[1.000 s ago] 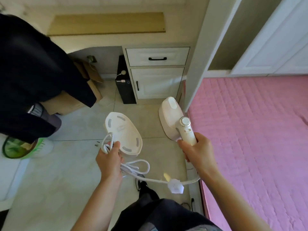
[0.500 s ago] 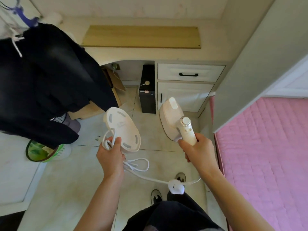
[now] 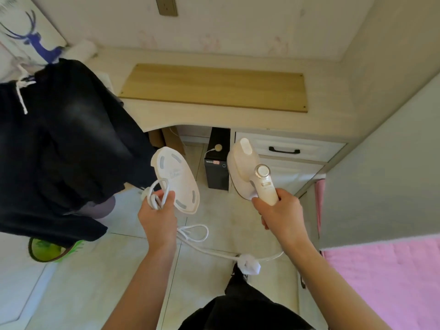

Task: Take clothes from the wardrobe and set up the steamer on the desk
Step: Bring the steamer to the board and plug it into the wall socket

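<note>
closer now than half a second ago, the tabletop (image 3: 238, 120) fills more of the view, with the wall socket (image 3: 166, 5) newly visible above it. at far left dark clothes (image 3: 59, 144) hang, a white drawstring on them, with a green-rimmed object (image 3: 50, 251) on the floor beneath. next, the left hand (image 3: 158, 217) is curled shut on a looped bundle of white cord (image 3: 158, 194) and the edge of the white steamer base (image 3: 176, 179), held tilted with its underside facing up. cord trails down to a white plug (image 3: 248, 265) dangling between the arms. a black box (image 3: 216, 163) stands under the tabletop beside a drawer (image 3: 285, 148). the right hand (image 3: 281, 213) is wrapped tight round the handle of the steamer (image 3: 247, 170), held in the air before the tabletop. pink bedding (image 3: 385, 282) lies at far right.
</note>
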A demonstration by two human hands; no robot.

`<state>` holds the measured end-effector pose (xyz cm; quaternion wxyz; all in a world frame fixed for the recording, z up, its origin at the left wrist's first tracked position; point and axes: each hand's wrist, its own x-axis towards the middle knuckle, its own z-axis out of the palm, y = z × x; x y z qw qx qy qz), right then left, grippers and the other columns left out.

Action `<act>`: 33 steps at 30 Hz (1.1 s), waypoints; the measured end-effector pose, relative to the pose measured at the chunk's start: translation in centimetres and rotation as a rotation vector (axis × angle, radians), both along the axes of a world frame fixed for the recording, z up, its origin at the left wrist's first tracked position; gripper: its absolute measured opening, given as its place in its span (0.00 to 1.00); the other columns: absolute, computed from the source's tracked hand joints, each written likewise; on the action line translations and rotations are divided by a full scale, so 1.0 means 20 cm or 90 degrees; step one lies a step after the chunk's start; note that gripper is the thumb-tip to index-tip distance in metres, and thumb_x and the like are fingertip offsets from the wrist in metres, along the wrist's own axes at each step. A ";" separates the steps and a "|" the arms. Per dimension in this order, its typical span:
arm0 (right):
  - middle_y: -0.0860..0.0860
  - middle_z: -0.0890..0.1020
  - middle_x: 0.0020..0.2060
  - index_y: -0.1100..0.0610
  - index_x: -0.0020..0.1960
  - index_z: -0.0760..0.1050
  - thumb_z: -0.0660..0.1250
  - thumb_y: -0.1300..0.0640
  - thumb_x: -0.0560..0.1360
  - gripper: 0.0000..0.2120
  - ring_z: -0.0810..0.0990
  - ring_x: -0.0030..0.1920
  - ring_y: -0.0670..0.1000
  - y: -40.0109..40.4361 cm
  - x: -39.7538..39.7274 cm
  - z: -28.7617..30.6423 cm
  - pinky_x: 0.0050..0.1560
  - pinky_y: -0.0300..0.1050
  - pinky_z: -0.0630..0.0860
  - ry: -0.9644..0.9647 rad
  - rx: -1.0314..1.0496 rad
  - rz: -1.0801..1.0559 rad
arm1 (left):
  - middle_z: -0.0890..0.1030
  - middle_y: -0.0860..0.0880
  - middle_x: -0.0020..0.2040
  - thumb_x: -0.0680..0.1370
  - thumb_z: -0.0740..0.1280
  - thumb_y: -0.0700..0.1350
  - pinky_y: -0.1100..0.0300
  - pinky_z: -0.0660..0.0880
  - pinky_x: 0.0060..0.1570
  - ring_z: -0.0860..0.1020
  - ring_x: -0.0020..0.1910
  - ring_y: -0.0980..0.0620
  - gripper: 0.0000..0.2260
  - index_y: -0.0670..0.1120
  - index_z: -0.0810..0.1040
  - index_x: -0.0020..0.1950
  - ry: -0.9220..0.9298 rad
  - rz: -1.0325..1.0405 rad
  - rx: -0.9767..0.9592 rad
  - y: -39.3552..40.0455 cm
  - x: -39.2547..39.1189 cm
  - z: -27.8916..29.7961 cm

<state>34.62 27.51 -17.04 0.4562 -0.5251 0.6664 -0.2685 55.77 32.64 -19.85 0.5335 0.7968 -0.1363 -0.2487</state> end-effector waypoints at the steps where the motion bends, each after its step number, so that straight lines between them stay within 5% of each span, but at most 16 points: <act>1: 0.53 0.80 0.32 0.57 0.46 0.75 0.71 0.56 0.71 0.07 0.76 0.26 0.47 -0.08 0.01 0.01 0.26 0.38 0.72 -0.001 0.003 0.005 | 0.82 0.46 0.49 0.76 0.70 0.48 0.46 0.81 0.49 0.81 0.47 0.45 0.06 0.52 0.77 0.52 -0.014 -0.001 0.005 -0.07 0.01 0.00; 10: 0.53 0.79 0.30 0.56 0.42 0.74 0.70 0.56 0.70 0.06 0.74 0.26 0.49 -0.69 0.18 0.04 0.26 0.39 0.70 -0.009 0.026 0.020 | 0.81 0.46 0.48 0.77 0.69 0.46 0.53 0.80 0.46 0.80 0.45 0.48 0.08 0.45 0.76 0.53 -0.100 -0.039 0.008 -0.64 0.16 0.03; 15: 0.52 0.78 0.31 0.55 0.41 0.73 0.70 0.55 0.70 0.07 0.74 0.26 0.48 -0.96 0.32 0.02 0.26 0.38 0.69 -0.015 0.022 0.007 | 0.82 0.47 0.44 0.75 0.71 0.47 0.44 0.81 0.48 0.82 0.44 0.45 0.07 0.47 0.79 0.51 -0.066 -0.031 0.018 -0.96 0.35 -0.01; 20: 0.55 0.79 0.32 0.60 0.41 0.74 0.71 0.55 0.69 0.09 0.74 0.27 0.51 -1.23 0.53 0.00 0.29 0.46 0.73 -0.011 0.026 -0.044 | 0.82 0.49 0.42 0.74 0.72 0.45 0.53 0.79 0.48 0.80 0.42 0.52 0.06 0.45 0.79 0.48 -0.061 -0.075 -0.013 -1.31 0.55 0.01; 23: 0.54 0.78 0.30 0.60 0.40 0.74 0.71 0.55 0.69 0.09 0.74 0.25 0.50 -1.39 0.66 0.01 0.27 0.43 0.71 -0.008 0.027 -0.077 | 0.81 0.50 0.41 0.74 0.72 0.43 0.60 0.75 0.39 0.80 0.41 0.53 0.05 0.45 0.79 0.48 -0.030 -0.108 -0.011 -1.52 0.69 0.03; 33: 0.52 0.80 0.31 0.56 0.40 0.74 0.71 0.54 0.69 0.08 0.76 0.24 0.48 -1.76 0.87 0.00 0.24 0.40 0.70 0.015 0.028 -0.173 | 0.80 0.48 0.39 0.75 0.71 0.44 0.57 0.73 0.37 0.77 0.37 0.50 0.04 0.46 0.79 0.47 -0.017 -0.241 0.026 -2.12 0.88 0.00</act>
